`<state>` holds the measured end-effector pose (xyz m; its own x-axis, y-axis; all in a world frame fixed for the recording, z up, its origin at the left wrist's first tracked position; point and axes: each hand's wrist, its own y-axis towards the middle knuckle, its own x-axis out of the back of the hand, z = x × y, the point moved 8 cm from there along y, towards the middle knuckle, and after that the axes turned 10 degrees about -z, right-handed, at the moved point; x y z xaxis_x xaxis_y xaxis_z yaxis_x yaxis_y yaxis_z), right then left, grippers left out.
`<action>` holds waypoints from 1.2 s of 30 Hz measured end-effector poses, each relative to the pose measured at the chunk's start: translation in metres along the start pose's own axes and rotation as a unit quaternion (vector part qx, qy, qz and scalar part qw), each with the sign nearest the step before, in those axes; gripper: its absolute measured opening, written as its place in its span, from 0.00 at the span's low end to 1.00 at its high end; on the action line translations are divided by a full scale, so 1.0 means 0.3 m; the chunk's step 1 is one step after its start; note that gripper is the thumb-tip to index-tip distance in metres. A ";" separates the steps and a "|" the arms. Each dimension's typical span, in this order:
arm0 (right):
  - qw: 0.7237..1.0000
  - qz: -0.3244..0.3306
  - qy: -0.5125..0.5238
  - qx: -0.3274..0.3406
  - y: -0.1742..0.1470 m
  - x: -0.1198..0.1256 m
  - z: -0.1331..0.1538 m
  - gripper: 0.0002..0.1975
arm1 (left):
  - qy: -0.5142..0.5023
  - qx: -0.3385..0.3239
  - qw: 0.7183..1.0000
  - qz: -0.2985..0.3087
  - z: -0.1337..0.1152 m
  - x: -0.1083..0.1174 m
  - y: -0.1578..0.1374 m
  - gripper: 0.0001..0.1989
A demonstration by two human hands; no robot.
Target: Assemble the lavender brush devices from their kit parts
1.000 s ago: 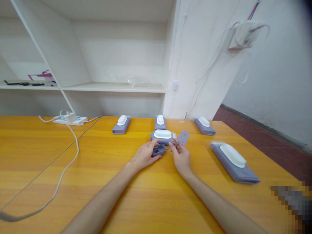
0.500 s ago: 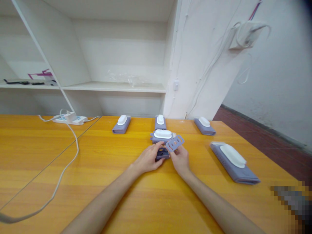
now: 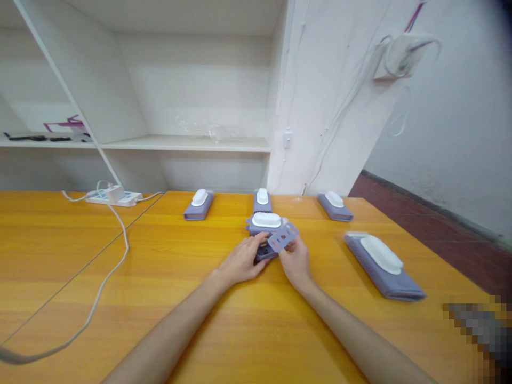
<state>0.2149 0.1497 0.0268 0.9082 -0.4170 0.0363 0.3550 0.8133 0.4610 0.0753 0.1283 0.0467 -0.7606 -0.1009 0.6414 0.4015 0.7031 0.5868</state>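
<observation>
My left hand (image 3: 240, 260) is closed around the side of a small, open, dark purple-grey box (image 3: 263, 254) on the table. My right hand (image 3: 296, 262) pinches a thin purple-grey slotted plate (image 3: 281, 238), tilted over the right part of that box. Whether plate and box touch, I cannot tell. Directly behind the hands lies a purple-grey case with a white oval brush (image 3: 267, 220) on top, bristles up. Fingers and plate hide part of the box.
More purple-grey cases topped with white oval pieces lie around: back left (image 3: 199, 205), back middle (image 3: 262, 200), back right (image 3: 335, 206) and nearer right (image 3: 384, 266). A power strip (image 3: 114, 196) with a trailing cable is at left. White shelving (image 3: 188, 142) stands behind the table.
My right hand has tipped the slotted plate left and slightly down, so it covers more of the box. My left hand stays on the box.
</observation>
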 end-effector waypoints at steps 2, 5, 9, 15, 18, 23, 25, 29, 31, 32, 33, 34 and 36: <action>0.999 -0.001 0.023 -0.021 0.001 -0.004 -0.014 0.12 | 0.001 -0.001 1.000 0.000 0.000 -0.001 0.000 0.32; 0.995 0.007 0.078 -0.055 0.003 -0.014 -0.025 0.15 | -0.003 0.001 1.000 -0.004 0.000 0.002 0.001 0.31; 0.997 0.017 0.055 -0.050 0.008 -0.012 -0.012 0.13 | -0.019 0.009 1.000 -0.005 -0.003 0.008 0.004 0.30; 0.999 0.010 0.032 -0.022 0.007 -0.006 -0.012 0.15 | -0.051 0.027 0.998 -0.006 0.007 0.009 0.003 0.32; 0.999 -0.004 0.033 -0.006 0.008 -0.001 -0.011 0.15 | -0.081 0.060 0.995 -0.002 0.027 -0.001 0.000 0.33; 1.000 -0.005 -0.007 0.019 0.011 0.007 0.017 0.14 | -0.101 0.085 0.991 -0.004 0.041 -0.005 0.001 0.34; 0.999 -0.008 -0.027 0.032 0.011 0.011 0.028 0.13 | -0.099 0.084 0.992 0.000 0.038 -0.006 0.002 0.34; 0.999 -0.005 -0.028 0.041 0.008 0.008 0.033 0.13 | -0.088 0.074 0.993 0.013 0.027 -0.007 0.000 0.34; 0.999 0.001 -0.022 0.040 0.005 0.003 0.029 0.12 | -0.081 0.069 0.994 0.022 0.020 -0.009 -0.002 0.34; 0.999 0.003 -0.021 0.042 0.004 0.001 0.029 0.12 | -0.077 0.067 0.994 0.026 0.017 -0.009 -0.003 0.34; 0.999 0.006 -0.023 0.047 0.003 -0.002 0.029 0.12 | -0.074 0.066 0.995 0.030 0.015 -0.010 -0.004 0.34; 0.998 0.009 -0.027 0.053 0.001 -0.004 0.031 0.11 | -0.072 0.066 0.995 0.032 0.013 -0.011 -0.005 0.34; 0.997 0.025 -0.036 0.068 -0.003 -0.013 0.037 0.11 | -0.068 0.067 0.995 0.034 0.011 -0.012 -0.005 0.34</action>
<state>0.2085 0.1462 0.0360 0.9040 -0.4089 0.1246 0.2711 0.7738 0.5725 0.0756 0.1300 0.0419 -0.7995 0.0397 0.5993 0.3897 0.7935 0.4674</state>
